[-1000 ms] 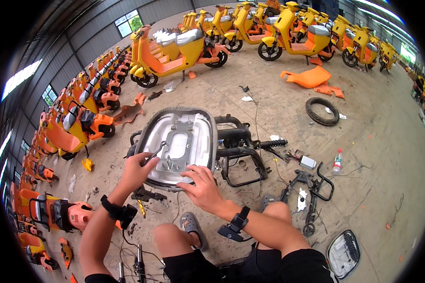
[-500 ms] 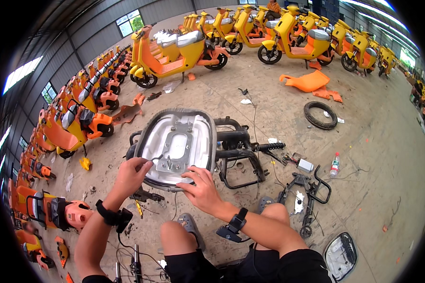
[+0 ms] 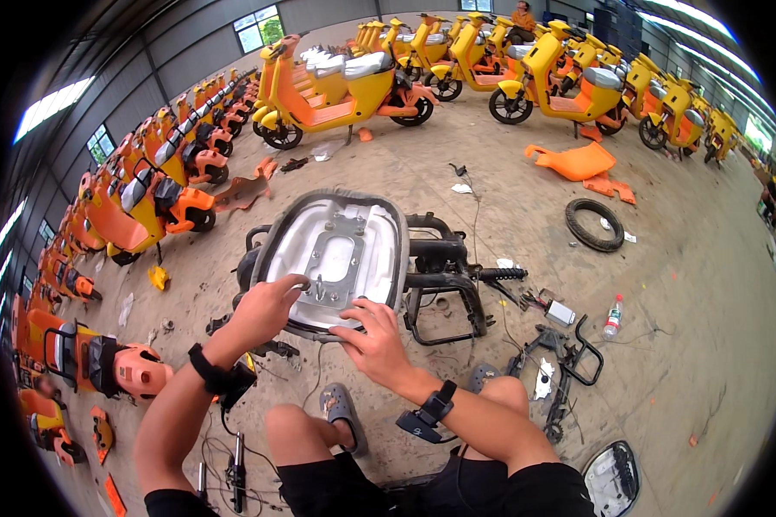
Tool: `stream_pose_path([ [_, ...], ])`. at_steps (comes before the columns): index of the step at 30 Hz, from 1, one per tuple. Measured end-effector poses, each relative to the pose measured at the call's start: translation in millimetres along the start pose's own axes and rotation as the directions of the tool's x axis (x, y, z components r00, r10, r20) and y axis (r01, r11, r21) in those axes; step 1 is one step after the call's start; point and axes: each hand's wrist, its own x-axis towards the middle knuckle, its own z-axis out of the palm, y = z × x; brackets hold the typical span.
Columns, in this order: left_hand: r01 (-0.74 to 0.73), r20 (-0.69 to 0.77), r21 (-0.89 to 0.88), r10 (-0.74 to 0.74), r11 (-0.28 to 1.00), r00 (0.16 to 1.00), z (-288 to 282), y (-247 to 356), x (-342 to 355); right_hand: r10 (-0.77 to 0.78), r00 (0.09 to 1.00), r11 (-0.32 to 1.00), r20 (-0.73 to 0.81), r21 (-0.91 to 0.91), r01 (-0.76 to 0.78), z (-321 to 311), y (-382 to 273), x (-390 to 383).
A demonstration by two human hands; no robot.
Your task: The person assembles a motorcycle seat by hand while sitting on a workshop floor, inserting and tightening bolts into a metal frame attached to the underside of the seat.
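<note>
An upturned scooter seat (image 3: pixel 381 250) rests on a black scooter frame (image 3: pixel 444 280), its white underside facing up. A metal bracket plate (image 3: pixel 351 265) with several bolts is fixed on that underside. My left hand (image 3: pixel 267 312) is over the seat's near left part, fingers pinched beside the plate. What sits between those fingertips is too small to make out. My right hand (image 3: pixel 378 346) grips the seat's near rim, fingers over the inner side and thumb low at the edge. Both wrists wear black straps with small devices.
Around the frame lie a tyre (image 3: pixel 595 226), a plastic bottle (image 3: pixel 613 317), a silver box with wires (image 3: pixel 560 312), black metal parts (image 3: pixel 553 362), another seat base (image 3: pixel 612 482) and orange panels (image 3: pixel 571 162). Rows of yellow-orange scooters (image 3: pixel 345 95) stand behind and left. A person (image 3: pixel 522 24) sits far back.
My left hand has shifted right over the underside, toward the bracket plate; the thin dark piece at its fingertips shows less now. The right hand stays on the rim. The whole view has shifted slightly.
</note>
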Motion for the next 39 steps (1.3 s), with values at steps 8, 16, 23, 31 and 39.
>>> stream_pose_path([
  [8, -0.157, -0.104, 0.221, 0.183, 0.963, 0.978, 15, -11, 4, -0.004, 1.0, 0.998, 0.013, -0.068, 0.005, 4, 2, 4],
  [16, -0.166, -0.082, 0.255, 0.192, 0.953, 0.978, 31, -34, 16, 0.029, 0.995, 0.997, 0.097, -0.068, -0.022, 2, -8, 0],
  [23, -0.125, -0.094, 0.243, 0.152, 0.962, 0.984, 30, -26, 18, 0.04, 0.994, 0.998, 0.098, -0.044, -0.036, -1, -12, 1],
  [31, -0.189, 0.0, 0.144, 0.191, 0.971, 0.982, 22, -33, 34, 0.013, 0.996, 0.999, 0.092, -0.038, -0.01, -2, -10, 4],
  [39, -0.349, 0.159, 0.035, 0.339, 0.937, 0.927, 1, -44, 47, -0.001, 0.997, 1.0, 0.074, -0.022, 0.003, 1, -5, 2],
])
